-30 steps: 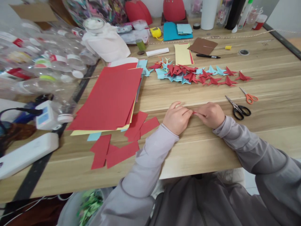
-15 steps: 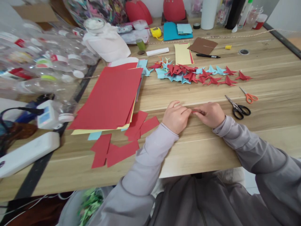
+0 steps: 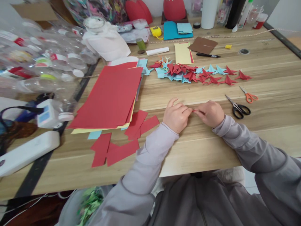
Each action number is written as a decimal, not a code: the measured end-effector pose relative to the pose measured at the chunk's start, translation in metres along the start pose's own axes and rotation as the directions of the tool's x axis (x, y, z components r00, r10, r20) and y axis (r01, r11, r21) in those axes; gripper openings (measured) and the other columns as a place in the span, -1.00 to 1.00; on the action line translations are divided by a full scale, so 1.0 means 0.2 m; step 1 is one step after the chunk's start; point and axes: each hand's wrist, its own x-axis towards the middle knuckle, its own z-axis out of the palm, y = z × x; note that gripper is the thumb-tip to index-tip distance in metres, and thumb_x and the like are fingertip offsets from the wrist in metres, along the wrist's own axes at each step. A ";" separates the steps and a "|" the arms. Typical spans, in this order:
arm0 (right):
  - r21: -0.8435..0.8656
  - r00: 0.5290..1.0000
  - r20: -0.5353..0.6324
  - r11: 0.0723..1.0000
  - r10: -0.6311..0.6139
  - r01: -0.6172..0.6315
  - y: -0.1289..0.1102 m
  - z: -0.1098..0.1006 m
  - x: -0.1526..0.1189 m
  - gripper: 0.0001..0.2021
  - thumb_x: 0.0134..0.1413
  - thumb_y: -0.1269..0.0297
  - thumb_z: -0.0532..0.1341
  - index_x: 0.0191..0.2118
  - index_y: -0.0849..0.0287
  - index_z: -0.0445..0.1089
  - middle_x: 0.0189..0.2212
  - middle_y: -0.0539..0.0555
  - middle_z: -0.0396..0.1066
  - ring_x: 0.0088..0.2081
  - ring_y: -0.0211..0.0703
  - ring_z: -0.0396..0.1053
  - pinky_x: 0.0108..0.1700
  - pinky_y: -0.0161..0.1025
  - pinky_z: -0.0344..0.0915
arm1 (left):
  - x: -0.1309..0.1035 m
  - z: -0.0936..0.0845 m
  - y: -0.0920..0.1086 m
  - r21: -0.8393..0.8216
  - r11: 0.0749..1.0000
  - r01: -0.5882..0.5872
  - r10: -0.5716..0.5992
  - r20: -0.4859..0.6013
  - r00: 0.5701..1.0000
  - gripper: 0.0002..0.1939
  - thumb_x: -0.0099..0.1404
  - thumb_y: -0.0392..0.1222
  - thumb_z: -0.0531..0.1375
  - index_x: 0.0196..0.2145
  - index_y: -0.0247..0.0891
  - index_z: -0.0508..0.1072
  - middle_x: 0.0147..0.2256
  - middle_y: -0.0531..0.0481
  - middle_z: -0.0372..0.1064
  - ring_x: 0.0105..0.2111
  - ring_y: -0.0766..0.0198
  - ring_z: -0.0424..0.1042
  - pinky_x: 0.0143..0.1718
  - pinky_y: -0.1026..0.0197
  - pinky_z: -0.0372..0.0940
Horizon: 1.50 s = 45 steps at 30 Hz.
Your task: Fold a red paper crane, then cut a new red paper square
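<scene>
A small folded piece of red paper (image 3: 194, 110) shows between my fingertips, mostly hidden by them. My left hand (image 3: 176, 115) pinches its left end, with the other fingers partly raised. From the right, my right hand (image 3: 211, 113) grips the same piece, fingers closed. Beyond the hands lies a row of folded red and blue paper cranes (image 3: 188, 72). Cut red paper pieces (image 3: 123, 152) are scattered left of my left forearm, beside a stack of large red sheets (image 3: 110, 97).
Black-handled scissors (image 3: 238, 108) and orange-handled scissors (image 3: 250, 96) lie right of my right hand. A black pen (image 3: 208, 55), brown paper (image 3: 203, 45) and yellow paper (image 3: 182, 53) are farther back. Plastic bottles (image 3: 56, 61) crowd the left side; a white power strip (image 3: 30, 153) lies near them.
Both hands have shifted only very slightly, and the raised fingers of my left hand have lifted a little. The red paper piece stays between them.
</scene>
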 end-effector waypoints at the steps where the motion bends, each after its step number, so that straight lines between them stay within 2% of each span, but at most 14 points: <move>1: 0.001 1.000 -0.004 1.000 0.015 -0.015 0.00 0.00 0.00 -0.71 0.15 0.24 0.05 -0.47 0.18 0.45 -0.57 0.05 0.45 -0.51 -0.20 0.29 -0.36 -0.25 0.04 | 0.00 0.00 0.00 0.000 1.000 0.007 -0.007 0.005 1.000 -0.73 0.25 -0.35 -0.03 -0.33 -0.26 0.48 -0.43 -0.05 0.50 -0.38 0.20 0.44 0.00 -0.08 0.14; 7: -0.003 1.000 -0.021 1.000 0.016 -0.016 0.01 0.01 0.00 -0.70 0.17 0.22 0.06 -0.44 0.17 0.48 -0.55 0.06 0.47 -0.52 -0.21 0.30 -0.39 -0.26 0.02 | -0.01 0.01 -0.02 0.007 1.000 0.026 -0.026 0.032 0.999 -0.72 0.23 -0.36 -0.03 -0.33 -0.23 0.49 -0.43 -0.05 0.50 -0.38 0.22 0.44 0.01 -0.08 0.15; 12: -0.057 0.999 -0.037 0.998 -0.033 0.031 0.00 0.00 0.00 -0.65 0.16 0.25 0.02 -0.59 0.18 0.37 -0.65 0.05 0.38 -0.56 -0.22 0.25 -0.41 -0.24 0.01 | 0.00 0.01 -0.01 -0.010 1.000 0.025 -0.024 0.038 0.999 -0.72 0.24 -0.34 -0.02 -0.34 -0.23 0.49 -0.45 -0.05 0.49 -0.38 0.21 0.44 0.01 -0.08 0.16; 15: -0.084 0.998 -0.052 0.996 -0.032 0.027 0.00 0.00 -0.01 -0.66 0.13 0.27 0.03 -0.61 0.18 0.34 -0.68 0.03 0.35 -0.58 -0.22 0.23 -0.40 -0.23 0.01 | 0.00 0.01 0.00 -0.017 0.999 0.031 -0.031 0.028 0.999 -0.73 0.24 -0.34 -0.02 -0.34 -0.25 0.49 -0.45 -0.05 0.48 -0.38 0.20 0.44 0.01 -0.09 0.16; 20: -0.047 0.994 -0.053 0.994 0.097 -0.100 0.00 0.00 0.00 -0.72 0.10 0.24 0.09 -0.56 0.17 0.40 -0.65 0.03 0.38 -0.56 -0.21 0.27 -0.40 -0.25 0.04 | 0.00 0.00 -0.01 -0.014 0.999 0.042 -0.041 0.030 0.999 -0.72 0.24 -0.36 -0.03 -0.33 -0.23 0.49 -0.43 -0.06 0.49 -0.37 0.21 0.44 0.01 -0.09 0.15; 23: -0.012 0.987 -0.053 0.989 0.149 -0.150 0.01 0.01 0.00 -0.77 0.07 0.19 0.14 -0.46 0.18 0.46 -0.60 0.04 0.43 -0.53 -0.18 0.32 -0.38 -0.25 0.08 | -0.01 0.00 -0.02 0.022 0.999 0.032 -0.032 0.017 0.999 -0.71 0.24 -0.35 -0.02 -0.33 -0.21 0.49 -0.43 -0.04 0.50 -0.38 0.23 0.43 -0.01 -0.08 0.17; 28: 0.015 0.995 -0.068 0.997 0.076 -0.075 0.00 0.02 -0.01 -0.74 0.09 0.17 0.14 -0.28 0.24 0.47 -0.56 0.06 0.45 -0.46 -0.14 0.37 -0.34 -0.25 0.11 | -0.01 0.01 -0.01 0.050 0.999 -0.005 0.006 -0.020 1.000 -0.73 0.25 -0.35 -0.02 -0.36 -0.26 0.49 -0.46 -0.04 0.49 -0.40 0.23 0.43 -0.01 -0.05 0.17; 34: 0.021 0.996 -0.042 0.997 -0.075 0.076 0.00 0.02 -0.01 -0.74 0.18 0.29 0.05 -0.38 0.21 0.46 -0.49 0.08 0.49 -0.45 -0.18 0.37 -0.35 -0.26 0.09 | 0.00 0.01 0.00 -0.023 1.000 -0.008 0.008 0.014 1.000 -0.72 0.29 -0.32 -0.04 -0.36 -0.27 0.47 -0.47 -0.04 0.50 -0.39 0.22 0.45 0.00 -0.03 0.15; 37: -0.005 0.995 -0.076 0.998 -0.068 0.068 0.01 0.02 -0.01 -0.70 0.21 0.27 0.03 -0.40 0.21 0.46 -0.49 0.10 0.49 -0.45 -0.18 0.37 -0.36 -0.25 0.10 | -0.01 0.01 -0.02 -0.068 0.997 0.019 -0.019 -0.001 1.000 -0.75 0.29 -0.29 -0.01 -0.31 -0.28 0.48 -0.39 -0.07 0.52 -0.34 0.21 0.47 0.00 -0.01 0.15; 42: 0.020 0.991 -0.127 0.999 -0.029 0.031 0.03 0.02 -0.01 -0.73 0.20 0.26 0.04 -0.31 0.19 0.48 -0.43 0.10 0.50 -0.40 -0.16 0.39 -0.33 -0.26 0.17 | -0.02 0.00 -0.05 -0.055 0.996 0.075 -0.076 -0.023 0.997 -0.79 0.29 -0.21 0.06 -0.27 -0.27 0.49 -0.35 -0.09 0.53 -0.33 0.20 0.48 -0.07 0.04 0.19; 45: 0.042 0.992 -0.120 0.998 -0.050 0.055 0.02 0.02 0.00 -0.74 0.19 0.24 0.05 -0.23 0.19 0.47 -0.43 0.10 0.49 -0.40 -0.16 0.38 -0.32 -0.27 0.19 | -0.02 0.01 -0.05 -0.055 0.996 0.070 -0.071 -0.014 0.997 -0.79 0.29 -0.23 0.05 -0.30 -0.26 0.49 -0.35 -0.06 0.54 -0.34 0.22 0.47 -0.07 0.06 0.19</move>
